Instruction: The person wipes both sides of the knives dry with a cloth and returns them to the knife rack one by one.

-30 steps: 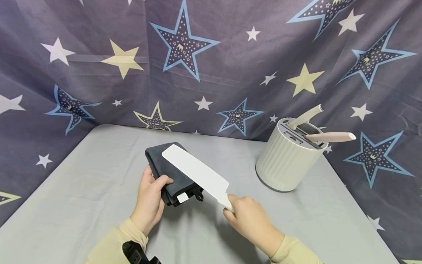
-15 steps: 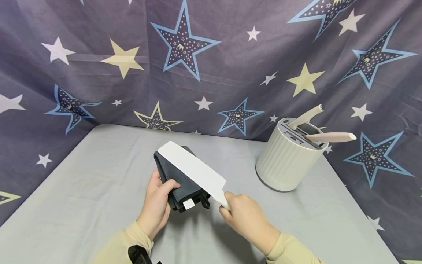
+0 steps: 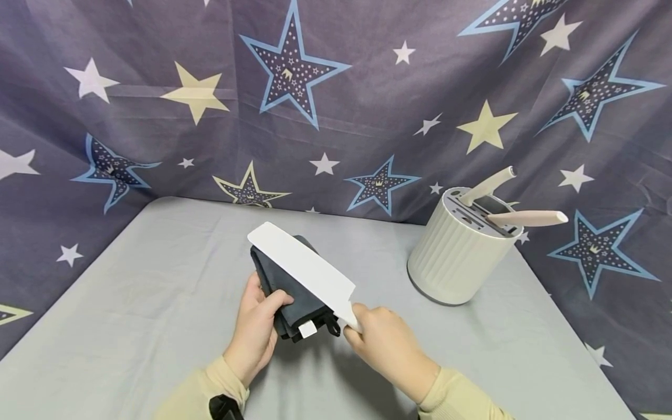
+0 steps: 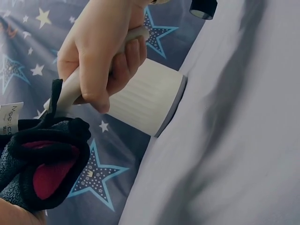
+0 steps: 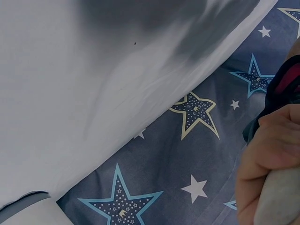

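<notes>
A white-bladed cleaver (image 3: 301, 265) lies across a folded dark grey towel (image 3: 286, 286) above the table in the head view. My left hand (image 3: 254, 326) grips the towel from the left, thumb on top and fingers underneath. With its fingers wrapped round the handle, my right hand (image 3: 388, 344) holds the cleaver, blade pointing to the far left. The left wrist view gives the towel's (image 4: 47, 164) folded end, with a red inner face, a black loop and a white label (image 4: 10, 117). There the right hand (image 4: 101, 56) grips the pale handle (image 4: 70, 91).
A cream ribbed knife block (image 3: 457, 251) stands at the back right of the grey table (image 3: 157, 280). Two knife handles, one cream (image 3: 488, 185) and one pinkish (image 3: 527, 218), stick out of its top. A star-patterned cloth (image 3: 341, 87) hangs behind the table.
The left hand has moved right with the towel, sliding it under the blade. The right hand and cleaver have shifted slightly left.
</notes>
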Demonstrator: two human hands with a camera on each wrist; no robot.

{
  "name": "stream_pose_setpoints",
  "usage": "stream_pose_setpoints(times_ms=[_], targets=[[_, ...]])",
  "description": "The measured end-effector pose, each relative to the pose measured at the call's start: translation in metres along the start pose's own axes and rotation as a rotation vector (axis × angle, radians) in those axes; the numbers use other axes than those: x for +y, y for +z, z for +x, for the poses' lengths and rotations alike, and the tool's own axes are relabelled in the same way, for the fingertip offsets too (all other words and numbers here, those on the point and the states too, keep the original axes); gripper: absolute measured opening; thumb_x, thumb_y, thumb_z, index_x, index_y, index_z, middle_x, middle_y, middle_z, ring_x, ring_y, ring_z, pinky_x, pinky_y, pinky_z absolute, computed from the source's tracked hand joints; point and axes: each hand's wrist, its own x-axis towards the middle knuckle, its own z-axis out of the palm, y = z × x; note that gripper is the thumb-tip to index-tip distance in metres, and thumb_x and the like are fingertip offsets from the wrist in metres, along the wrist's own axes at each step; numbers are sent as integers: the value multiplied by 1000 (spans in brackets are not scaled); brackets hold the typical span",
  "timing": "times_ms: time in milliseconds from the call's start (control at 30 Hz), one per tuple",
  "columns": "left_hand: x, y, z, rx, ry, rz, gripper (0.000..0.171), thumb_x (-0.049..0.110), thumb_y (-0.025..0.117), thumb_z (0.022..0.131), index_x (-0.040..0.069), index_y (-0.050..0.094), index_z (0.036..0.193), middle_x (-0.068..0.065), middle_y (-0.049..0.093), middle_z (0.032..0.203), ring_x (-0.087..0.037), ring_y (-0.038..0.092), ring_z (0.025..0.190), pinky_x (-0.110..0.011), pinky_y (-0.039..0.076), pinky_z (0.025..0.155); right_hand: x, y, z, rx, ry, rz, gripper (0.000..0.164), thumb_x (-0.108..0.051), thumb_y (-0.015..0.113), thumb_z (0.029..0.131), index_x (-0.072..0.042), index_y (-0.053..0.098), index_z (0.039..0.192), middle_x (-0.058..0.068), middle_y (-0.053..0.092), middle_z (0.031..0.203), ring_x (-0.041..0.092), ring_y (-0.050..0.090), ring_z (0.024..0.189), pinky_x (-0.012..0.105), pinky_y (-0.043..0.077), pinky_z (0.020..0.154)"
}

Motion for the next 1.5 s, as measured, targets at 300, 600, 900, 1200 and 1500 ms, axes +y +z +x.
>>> stream_pose_setpoints(times_ms=[300,600,900,1200,1500], targets=[[-4,5,-2,5,12,1,56,-14,44,79,5,34,131,-11,54,126,-14,65,106,-28,57,87,-3,3,3,-10,9,4,24,-18,69,82,-17,48,71,-4,47,55,12,40,50,30,33,43],[-12,10,-3,-15,-4,-4,66,-13,45,79,5,27,140,-14,50,134,-13,62,111,-26,55,89,-6,4,5,-15,7,-15,23,-17,71,80,-14,49,71,0,53,56,15,47,50,33,36,43],[-16,9,-3,-12,-8,4,67,-13,45,79,4,27,141,-15,50,135,-13,62,111,-26,55,89,-5,4,4,-36,13,-29,21,-16,71,78,-14,51,72,1,57,58,16,52,51,34,38,44],[-16,5,1,24,9,13,64,-14,45,78,5,29,138,-12,52,129,-12,64,107,-26,56,87,-3,4,4,-37,-1,-31,24,-19,72,79,-15,49,72,-1,52,56,14,47,50,33,36,43],[-8,-1,5,63,22,25,60,-14,44,81,6,32,136,-11,50,123,-14,66,101,-28,58,85,-3,2,1,-56,14,1,16,-17,66,81,-16,53,74,-7,44,54,10,39,49,27,31,42]])
